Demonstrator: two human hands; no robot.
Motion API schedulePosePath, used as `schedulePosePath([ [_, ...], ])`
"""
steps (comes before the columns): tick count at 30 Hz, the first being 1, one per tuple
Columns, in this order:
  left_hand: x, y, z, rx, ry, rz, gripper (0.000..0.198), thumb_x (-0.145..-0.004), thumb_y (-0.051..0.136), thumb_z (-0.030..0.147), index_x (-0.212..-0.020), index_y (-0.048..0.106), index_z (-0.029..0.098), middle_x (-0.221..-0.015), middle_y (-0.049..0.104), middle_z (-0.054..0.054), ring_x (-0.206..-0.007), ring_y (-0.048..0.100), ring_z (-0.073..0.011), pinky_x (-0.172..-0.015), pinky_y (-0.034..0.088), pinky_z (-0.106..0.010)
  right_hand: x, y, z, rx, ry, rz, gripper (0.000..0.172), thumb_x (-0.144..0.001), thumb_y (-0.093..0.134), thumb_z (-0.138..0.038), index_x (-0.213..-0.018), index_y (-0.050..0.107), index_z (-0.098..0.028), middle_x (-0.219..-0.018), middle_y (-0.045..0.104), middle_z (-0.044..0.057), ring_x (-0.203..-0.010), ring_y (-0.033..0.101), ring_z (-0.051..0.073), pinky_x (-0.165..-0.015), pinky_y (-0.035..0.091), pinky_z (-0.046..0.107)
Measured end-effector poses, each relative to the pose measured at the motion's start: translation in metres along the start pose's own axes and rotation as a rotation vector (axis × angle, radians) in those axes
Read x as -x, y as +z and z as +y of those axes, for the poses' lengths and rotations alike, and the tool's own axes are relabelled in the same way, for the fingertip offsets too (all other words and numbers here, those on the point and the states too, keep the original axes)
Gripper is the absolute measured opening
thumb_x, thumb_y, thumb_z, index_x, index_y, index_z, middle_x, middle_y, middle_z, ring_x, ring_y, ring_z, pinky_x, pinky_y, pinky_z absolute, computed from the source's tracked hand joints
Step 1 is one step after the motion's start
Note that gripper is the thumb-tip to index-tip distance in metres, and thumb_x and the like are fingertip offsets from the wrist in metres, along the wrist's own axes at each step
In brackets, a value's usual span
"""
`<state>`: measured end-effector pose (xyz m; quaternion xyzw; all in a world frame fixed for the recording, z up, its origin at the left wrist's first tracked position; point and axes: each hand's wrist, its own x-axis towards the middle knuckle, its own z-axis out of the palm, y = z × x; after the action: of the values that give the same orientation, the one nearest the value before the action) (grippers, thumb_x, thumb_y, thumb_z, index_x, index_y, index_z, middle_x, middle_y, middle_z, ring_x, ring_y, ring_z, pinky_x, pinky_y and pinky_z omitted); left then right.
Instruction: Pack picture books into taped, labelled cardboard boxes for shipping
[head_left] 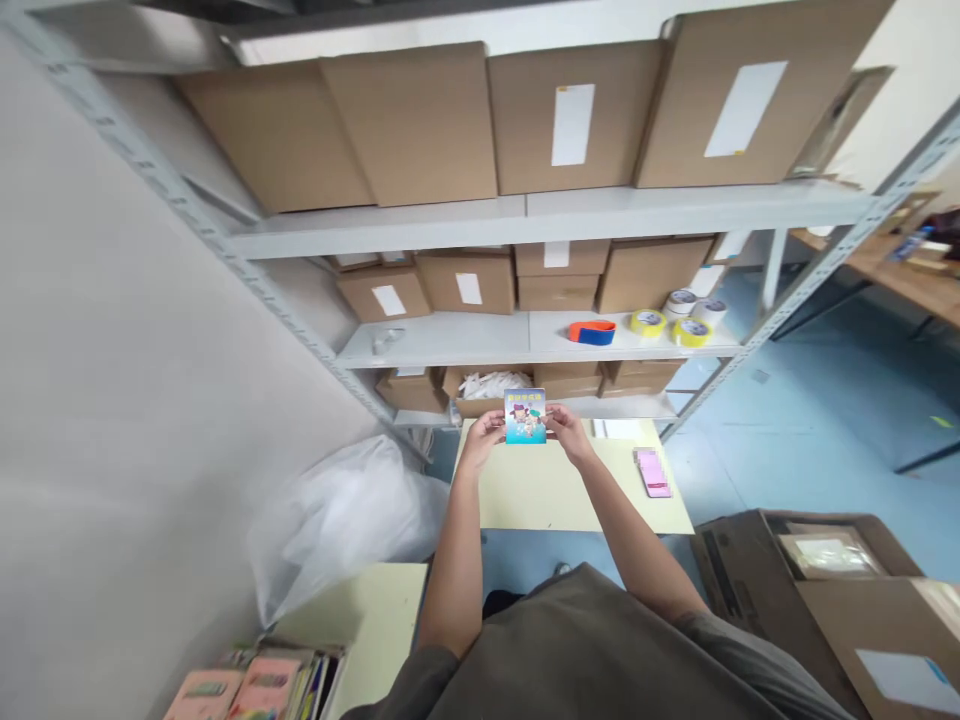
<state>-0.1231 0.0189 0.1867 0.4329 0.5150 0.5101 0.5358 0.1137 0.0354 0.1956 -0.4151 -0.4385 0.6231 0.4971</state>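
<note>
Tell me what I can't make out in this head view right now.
Picture card, head view: print too small to read; its side edges sit under the left hand and right hand; back faces away.
Labels on the shelf boxes: too small to read.
Open carton, lower right: runs off the frame edge, contents unclear.
Book stack: cut by the bottom edge.

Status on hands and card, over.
Both closed: left hand and right hand pinch small blue card by its side edges. Card held above pale yellow table. On table, pink packet, clear of hands.
</note>
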Motion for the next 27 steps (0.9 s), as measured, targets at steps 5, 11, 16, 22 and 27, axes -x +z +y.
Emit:
schedulePosePath([
  [5, -0.036, 0.052, -0.008, 0.017, 0.023, -0.071, 0.051, -0.069, 0.091, 0.044, -0.111, 0.074, 0.021, -0.095, 0.075, -0.005, -0.083, 0.072, -0.0181, -0.072, 0.060, -0.029, -0.007, -0.054, -0.018, 0.023, -0.015, 0.001, 0.055, -0.068, 0.088, -0.049, -0.115, 0.072, -0.027, -0.094, 0.078, 0.003, -0.086, 0.074, 0.025, -0.076, 0.064, 0.042],
  [11, -0.064, 0.065, -0.001, -0.082, 0.061, -0.085, 0.045, -0.074, 0.086, 0.037, -0.115, 0.074, 0.021, -0.097, 0.075, -0.006, -0.087, 0.073, -0.0201, -0.079, 0.062, -0.034, -0.015, -0.061, -0.028, 0.040, -0.011, 0.088, 0.053, -0.066, 0.083, -0.037, -0.116, 0.067, -0.027, -0.104, 0.080, 0.004, -0.085, 0.075, 0.024, -0.071, 0.061, 0.036],
  [16, -0.065, 0.068, 0.016, -0.221, 0.195, -0.073, 0.035, -0.079, 0.086, 0.033, -0.112, 0.080, 0.021, -0.097, 0.078, -0.007, -0.093, 0.075, -0.0233, -0.095, 0.062, -0.041, -0.020, -0.031, -0.029, 0.202, -0.164, 0.201, 0.047, -0.075, 0.074, -0.039, -0.120, 0.070, -0.027, -0.104, 0.081, 0.006, -0.091, 0.076, 0.027, -0.074, 0.063, 0.039],
  [22, -0.060, 0.077, 0.025, 0.012, 0.212, -0.200, 0.055, -0.082, 0.088, 0.038, -0.133, 0.076, 0.021, -0.129, 0.077, -0.013, -0.112, 0.076, -0.0303, -0.100, 0.062, -0.046, -0.015, 0.022, -0.018, 0.594, -0.441, 0.177, 0.047, -0.092, 0.063, -0.034, -0.138, 0.072, -0.032, -0.135, 0.071, 0.009, -0.117, 0.070, 0.028, -0.086, 0.067, 0.042],
  [27, -0.071, 0.052, 0.026, 0.119, 0.199, -0.215, 0.054, -0.085, 0.084, 0.044, -0.131, 0.077, 0.018, -0.119, 0.081, -0.012, -0.109, 0.077, -0.0294, -0.101, 0.060, -0.044, -0.017, 0.035, -0.009, 0.665, -0.544, 0.181, 0.053, -0.093, 0.068, -0.035, -0.147, 0.067, -0.033, -0.148, 0.064, 0.010, -0.136, 0.061, 0.030, -0.107, 0.059, 0.050],
])
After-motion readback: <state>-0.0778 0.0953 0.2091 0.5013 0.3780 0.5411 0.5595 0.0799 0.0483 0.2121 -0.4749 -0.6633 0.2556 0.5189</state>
